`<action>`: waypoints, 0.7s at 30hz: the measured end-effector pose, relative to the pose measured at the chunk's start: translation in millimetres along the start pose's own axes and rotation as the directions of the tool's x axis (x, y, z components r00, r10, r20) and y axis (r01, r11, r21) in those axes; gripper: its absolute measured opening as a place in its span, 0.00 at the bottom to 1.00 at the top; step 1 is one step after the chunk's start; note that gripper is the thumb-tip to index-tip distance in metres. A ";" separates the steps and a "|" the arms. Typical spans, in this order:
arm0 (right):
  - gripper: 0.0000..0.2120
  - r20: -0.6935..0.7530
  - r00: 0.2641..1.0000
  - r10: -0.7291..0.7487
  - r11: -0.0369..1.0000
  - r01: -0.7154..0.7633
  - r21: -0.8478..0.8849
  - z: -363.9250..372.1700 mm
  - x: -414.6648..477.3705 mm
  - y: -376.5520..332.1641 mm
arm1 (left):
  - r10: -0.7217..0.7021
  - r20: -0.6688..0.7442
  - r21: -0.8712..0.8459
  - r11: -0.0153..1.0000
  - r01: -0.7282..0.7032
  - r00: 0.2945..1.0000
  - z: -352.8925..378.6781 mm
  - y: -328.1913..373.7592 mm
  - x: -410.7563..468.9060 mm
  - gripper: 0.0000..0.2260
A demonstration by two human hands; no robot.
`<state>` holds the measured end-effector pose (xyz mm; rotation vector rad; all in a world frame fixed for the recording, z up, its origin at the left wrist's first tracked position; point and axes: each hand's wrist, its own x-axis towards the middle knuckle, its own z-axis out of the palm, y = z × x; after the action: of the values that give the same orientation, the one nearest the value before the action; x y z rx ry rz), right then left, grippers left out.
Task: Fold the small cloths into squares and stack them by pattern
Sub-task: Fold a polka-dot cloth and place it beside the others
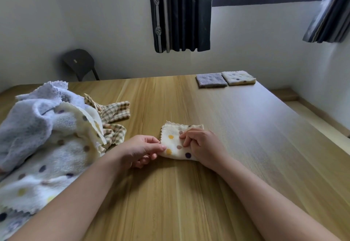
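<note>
Clearly soft and light, the small cream polka-dot fleece cloth (175,140) lay part-folded on the light wooden table (246,127), right under and between the fingers of both hands. Judgement: fluffy, limp, no stiffness, so it would flop or spring open at a fold unless pinned; not fragile, unlikely to slide much on the wood. It is best taken at a corner or along the zigzag edge, pinching through all layers. The left hand (140,150) pinched the cloth's near-left corner between thumb (161,147) and forefinger, with the other fingers curled loosely below, off the cloth. The right hand (203,147) sat on the cloth's right side, fingers (186,135) bent, tips on the top layer. Its thumb was hidden, so I could not tell whether it pinched the edge or only pinned it. Left of the left fingers, near the forearm, was a loose heap of unfolded cloths (47,136) in pale grey, cream dotted and brown plaid. Far beyond the right fingertips, well apart, a grey folded square (211,80) and a cream dotted folded square (239,77) lay side by side. Judgement: the held cloth belongs on the dotted one.
</note>
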<state>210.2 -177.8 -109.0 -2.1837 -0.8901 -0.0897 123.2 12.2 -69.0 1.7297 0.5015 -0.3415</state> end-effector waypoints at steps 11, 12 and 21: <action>0.14 -0.008 1.000 -0.013 1.000 0.013 0.005 2.2 0.2 3.2 | -0.035 0.117 0.065 0.997 0.028 0.993 -2.7 0.2 2.4 0.10; 0.14 -0.010 1.000 -0.014 1.000 0.014 0.002 2.2 0.1 3.3 | -0.046 0.165 0.061 0.998 0.036 0.985 -2.5 1.3 1.4 0.13; 0.15 -0.019 1.000 -0.015 1.000 0.015 0.011 3.1 1.6 4.7 | -0.113 0.344 0.187 0.981 0.050 0.932 -3.3 11.9 1.5 0.06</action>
<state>213.8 -177.0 -113.6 -2.1632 -0.8939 -0.1127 130.3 13.7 -59.0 1.7678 0.2859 -0.7619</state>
